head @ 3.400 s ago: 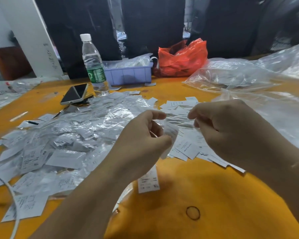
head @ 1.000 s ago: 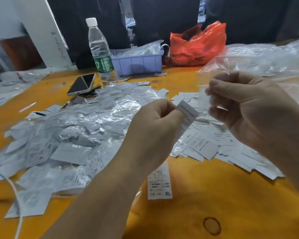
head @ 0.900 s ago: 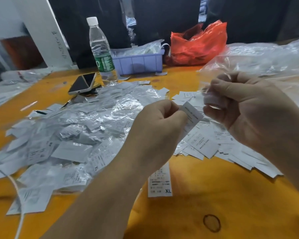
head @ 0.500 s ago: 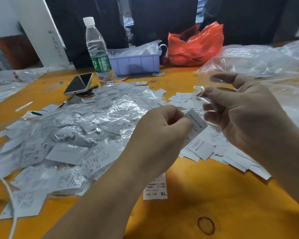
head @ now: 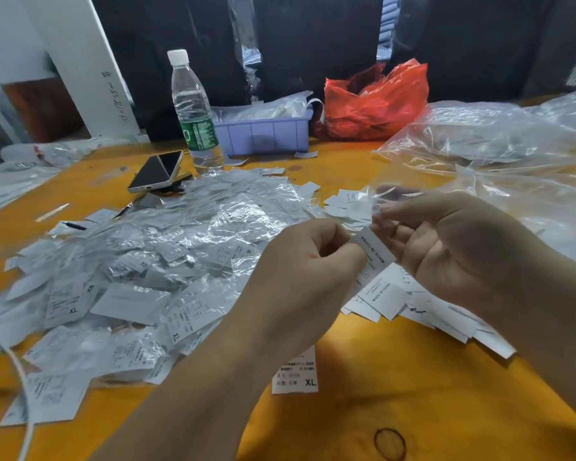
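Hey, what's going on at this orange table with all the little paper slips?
A person is packing paper labels into little clear bags. The left hand pinches one white label printed MADE IN CHINA, and the right hand holds a small clear bag just above it. The label's end is up at the bag, but whether it is inside is hard to tell. A heap of bagged labels lies to the left on the table, with loose labels under the right hand.
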Motion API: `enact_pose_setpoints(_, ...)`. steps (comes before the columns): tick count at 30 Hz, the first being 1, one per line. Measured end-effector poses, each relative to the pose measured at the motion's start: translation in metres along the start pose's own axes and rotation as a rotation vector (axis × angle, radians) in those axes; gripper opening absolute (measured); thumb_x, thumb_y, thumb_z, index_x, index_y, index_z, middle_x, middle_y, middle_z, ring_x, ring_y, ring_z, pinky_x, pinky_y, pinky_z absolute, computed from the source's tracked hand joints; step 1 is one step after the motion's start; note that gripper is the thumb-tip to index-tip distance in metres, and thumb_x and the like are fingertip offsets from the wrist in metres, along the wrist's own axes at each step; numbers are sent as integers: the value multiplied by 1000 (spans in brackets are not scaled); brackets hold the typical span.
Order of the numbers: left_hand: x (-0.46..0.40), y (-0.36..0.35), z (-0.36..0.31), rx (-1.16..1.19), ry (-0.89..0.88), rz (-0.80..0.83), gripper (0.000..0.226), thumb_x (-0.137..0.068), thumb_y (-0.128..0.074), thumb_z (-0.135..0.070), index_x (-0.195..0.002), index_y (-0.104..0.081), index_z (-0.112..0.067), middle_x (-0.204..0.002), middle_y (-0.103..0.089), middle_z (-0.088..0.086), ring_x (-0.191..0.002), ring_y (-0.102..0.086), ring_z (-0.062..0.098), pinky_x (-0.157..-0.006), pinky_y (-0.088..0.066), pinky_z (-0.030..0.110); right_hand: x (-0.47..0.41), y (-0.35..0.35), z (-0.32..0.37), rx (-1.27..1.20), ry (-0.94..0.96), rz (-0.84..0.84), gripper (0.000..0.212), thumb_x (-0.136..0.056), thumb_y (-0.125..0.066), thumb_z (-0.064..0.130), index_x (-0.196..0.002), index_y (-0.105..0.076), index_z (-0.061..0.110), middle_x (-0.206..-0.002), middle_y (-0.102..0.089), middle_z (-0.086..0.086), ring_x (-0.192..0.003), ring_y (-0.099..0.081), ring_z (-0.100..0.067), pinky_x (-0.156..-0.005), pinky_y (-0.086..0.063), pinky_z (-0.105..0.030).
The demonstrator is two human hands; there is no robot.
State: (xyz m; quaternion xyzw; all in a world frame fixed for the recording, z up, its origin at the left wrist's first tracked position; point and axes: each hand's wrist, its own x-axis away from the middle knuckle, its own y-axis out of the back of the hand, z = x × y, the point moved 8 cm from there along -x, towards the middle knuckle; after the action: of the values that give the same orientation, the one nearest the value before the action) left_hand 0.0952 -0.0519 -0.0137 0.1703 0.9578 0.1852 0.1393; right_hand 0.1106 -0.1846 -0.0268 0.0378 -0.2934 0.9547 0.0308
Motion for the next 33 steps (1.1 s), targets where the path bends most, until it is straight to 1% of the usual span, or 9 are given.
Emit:
enact_pose_setpoints(3,-1,0,2,-19,5,-4,24,-74,-49,-34,-71,-62,-14,-67,-62,3,-55,-49,6,-48,-38,19,2,-1,-4,29,-58,23,45,-58,-64,-3,-102,-64,5,-74,-66,-5,-60,-61,-12,-55,-54,-23)
enact_pose_setpoints(6,-1,2,4,-17,11,-20,22,-73,-49,-35,-70,-63,-19,-62,-61,-7,-53,-49,2,-47,-38,15,3,-2,-5,86,-52,25,35,-58,-68,8,-93,-66,10,-70,-66,1,-62,-57,-8,-59,-51,-21)
enact_pose_setpoints(8,-1,2,5,-16,18,-14,21,-73,-49,-36,-74,-64,-21,-64,-63,-9,-55,-50,2,-48,-39,15,3,-2,-4,117,-39,17,34,-60,-68,12,-95,-65,12,-69,-64,3,-61,-54,-7,-62,-47,-22)
enact_pose_setpoints(13,-1,2,3,12,19,-1,21,-74,-50,-37,-74,-64,-22,-66,-65,-9,-57,-52,1,-49,-40,15,2,-4,-2,211,7,43,19,-66,-67,13,-85,-65,15,-66,-61,3,-57,-50,-8,-56,-46,-22)
enact_pose_setpoints(17,0,2,0,14,7,-3,21,-75,-50,-36,-68,-64,-22,-61,-62,-15,-55,-50,0,-47,-37,12,4,-6,5,323,80,47,13,-59,-70,18,-72,-68,17,-63,-61,1,-54,-49,-9,-60,-44,-26)
enact_pose_setpoints(20,1,2,-2,-36,-24,-13,25,-76,-49,-35,-74,-63,-15,-62,-61,-12,-54,-48,2,-46,-36,13,5,-6,12,400,140,33,9,-58,-72,19,-67,-70,17,-62,-62,1,-53,-51,-9,-55,-45,-24)
enact_pose_setpoints(24,3,1,-8,-108,-71,-27,26,-76,-48,-36,-75,-63,-14,-69,-62,-8,-59,-50,1,-47,-37,12,7,-5,20,504,226,11,15,-67,-73,12,-82,-71,13,-63,-64,-2,-50,-54,-10,-45,-45,-21)
enact_pose_setpoints(27,4,3,-9,-114,-72,-36,26,-75,-48,-36,-74,-63,-15,-68,-63,-13,-60,-52,-1,-46,-37,11,8,-5,23,539,269,-5,14,-80,-70,4,-92,-70,11,-64,-66,-3,-51,-57,-11,-46,-46,-22)
enact_pose_setpoints(33,3,7,-8,-87,-55,-65,26,-75,-48,-36,-73,-64,-16,-62,-60,-19,-58,-53,-2,-45,-38,10,10,-9,24,558,301,41,17,-82,-68,0,-97,-69,9,-63,-65,-2,-53,-58,-11,-47,-48,-23)
